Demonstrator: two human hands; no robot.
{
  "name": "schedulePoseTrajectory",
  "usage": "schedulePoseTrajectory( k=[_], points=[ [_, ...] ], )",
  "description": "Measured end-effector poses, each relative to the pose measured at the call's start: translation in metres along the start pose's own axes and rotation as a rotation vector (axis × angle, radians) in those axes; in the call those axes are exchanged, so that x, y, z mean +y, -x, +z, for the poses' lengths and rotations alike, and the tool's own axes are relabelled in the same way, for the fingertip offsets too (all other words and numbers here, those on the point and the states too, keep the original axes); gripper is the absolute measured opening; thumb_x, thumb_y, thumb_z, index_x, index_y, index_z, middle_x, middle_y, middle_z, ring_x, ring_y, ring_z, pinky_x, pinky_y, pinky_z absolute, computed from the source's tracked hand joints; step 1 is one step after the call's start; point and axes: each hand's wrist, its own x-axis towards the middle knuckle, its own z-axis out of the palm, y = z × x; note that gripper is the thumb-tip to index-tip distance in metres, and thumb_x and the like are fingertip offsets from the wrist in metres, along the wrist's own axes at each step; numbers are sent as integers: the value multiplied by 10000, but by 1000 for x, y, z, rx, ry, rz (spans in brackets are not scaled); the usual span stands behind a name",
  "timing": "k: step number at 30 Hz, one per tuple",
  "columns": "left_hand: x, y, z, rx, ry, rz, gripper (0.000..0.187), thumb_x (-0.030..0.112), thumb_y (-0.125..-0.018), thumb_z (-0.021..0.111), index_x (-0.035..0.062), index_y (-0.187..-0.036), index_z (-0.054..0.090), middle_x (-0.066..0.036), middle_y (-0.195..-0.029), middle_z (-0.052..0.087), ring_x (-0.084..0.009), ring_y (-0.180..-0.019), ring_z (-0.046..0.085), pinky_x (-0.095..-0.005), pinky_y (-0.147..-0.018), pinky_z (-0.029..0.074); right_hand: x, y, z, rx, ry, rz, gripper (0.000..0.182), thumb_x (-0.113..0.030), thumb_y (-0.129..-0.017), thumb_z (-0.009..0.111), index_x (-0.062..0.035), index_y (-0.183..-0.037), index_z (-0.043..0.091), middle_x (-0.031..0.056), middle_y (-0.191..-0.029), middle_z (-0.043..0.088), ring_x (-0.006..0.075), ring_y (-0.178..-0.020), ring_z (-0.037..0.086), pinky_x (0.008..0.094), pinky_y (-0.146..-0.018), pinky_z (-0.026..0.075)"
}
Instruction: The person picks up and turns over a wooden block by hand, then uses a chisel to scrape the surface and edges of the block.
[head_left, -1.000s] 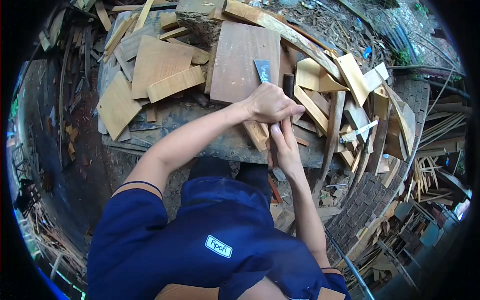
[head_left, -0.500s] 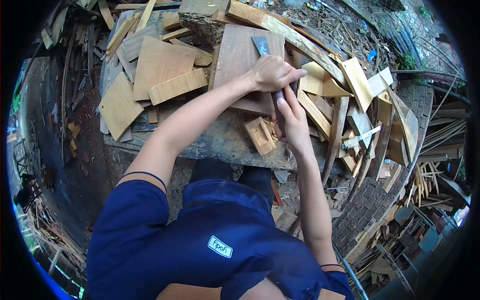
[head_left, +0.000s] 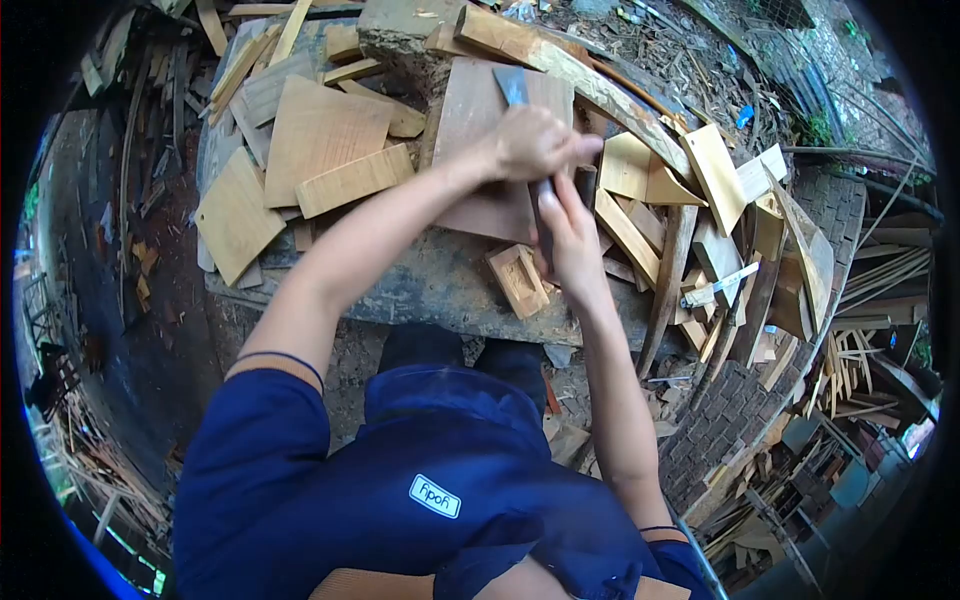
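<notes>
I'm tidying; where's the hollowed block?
In the head view, the hollowed block lies just right of centre on the bench, left of the right hand.

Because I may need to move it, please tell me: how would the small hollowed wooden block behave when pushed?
The block would probably stay stiff, as it looks like solid wood. Its flat sides suggest sliding on the bench rather than rolling. The hollow in its top may make it somewhat lighter for its size.
</notes>
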Motion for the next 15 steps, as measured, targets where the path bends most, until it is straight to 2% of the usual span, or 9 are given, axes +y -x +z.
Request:
schedulePoseTrajectory(
  k=[1,2,3,5,7,9,11,13,15],
  points=[
    [11,5,3,1,-10,19,587,457,-1026,399,174,-593,677,-108,-491,570,-255,-423,573,-406,-424,439,6,8,-4,-15,45,-37,448,-239,-1040,440,-57,-1450,428,-6,-666,457,61,-486,416,243,-438,343],
    [32,10,-6,-197,-12,-90,557,453,-1026,401,185,-659,723,-128,-523,596,-276,-446,586,-411,-442,453,9,24,-7,-29,59,18,543,-301,-1031,459,-150,-1532,317,-26,-683,471,58,-427,387,219,-368,289],
    [46,18,-4,-156,9,-45,526,435,-1032,400,204,-712,748,-121,-521,598,-267,-449,592,-413,-447,456,15,42,-11,-32,41,60,538,-298,-1029,466,-138,-1524,332,-24,-680,465,58,-426,381,221,-365,289],
    [48,26,9,31,44,30,680,541,-1042,294,221,-492,532,-34,-409,469,-169,-368,506,-329,-382,382,2,55,-5,-22,-35,153,527,-281,-1031,461,-140,-1523,334,-17,-683,472,59,-423,378,221,-367,292],
    [22,17,12,20,10,16,674,533,-1039,310,212,-494,541,-35,-418,490,-182,-386,536,-331,-389,394,3,30,-5,-41,-18,76,531,-263,-1033,452,-151,-1533,314,-11,-688,477,62,-421,378,222,-369,294],
    [9,-4,-12,-93,111,-108,707,592,-1015,322,190,-491,574,-33,-425,531,-180,-426,590,-340,-395,404,-5,1,-3,-47,-22,23,503,-256,-1033,454,-165,-1515,341,-12,-688,477,65,-421,382,223,-370,299],
    [-1,-10,-6,24,36,-110,747,631,-1005,296,181,-478,574,-36,-419,526,-168,-405,569,-337,-394,400,-7,-9,-7,-35,-50,52,492,-256,-1032,456,-162,-1504,356,-18,-686,478,64,-421,382,222,-372,299],
    [13,-6,-7,-134,82,-125,675,520,-1028,377,154,-492,563,-67,-418,498,-212,-368,526,-380,-396,364,1,3,-9,15,71,-83,490,-242,-1030,449,-89,-1492,394,-11,-651,453,71,-437,399,249,-393,334],
    [36,13,10,-100,73,-53,624,489,-1019,405,162,-504,534,-88,-430,490,-231,-372,504,-381,-408,377,2,40,-13,6,38,82,481,-248,-1036,444,-65,-1479,408,-9,-655,468,70,-504,439,253,-460,375]
  ],
)
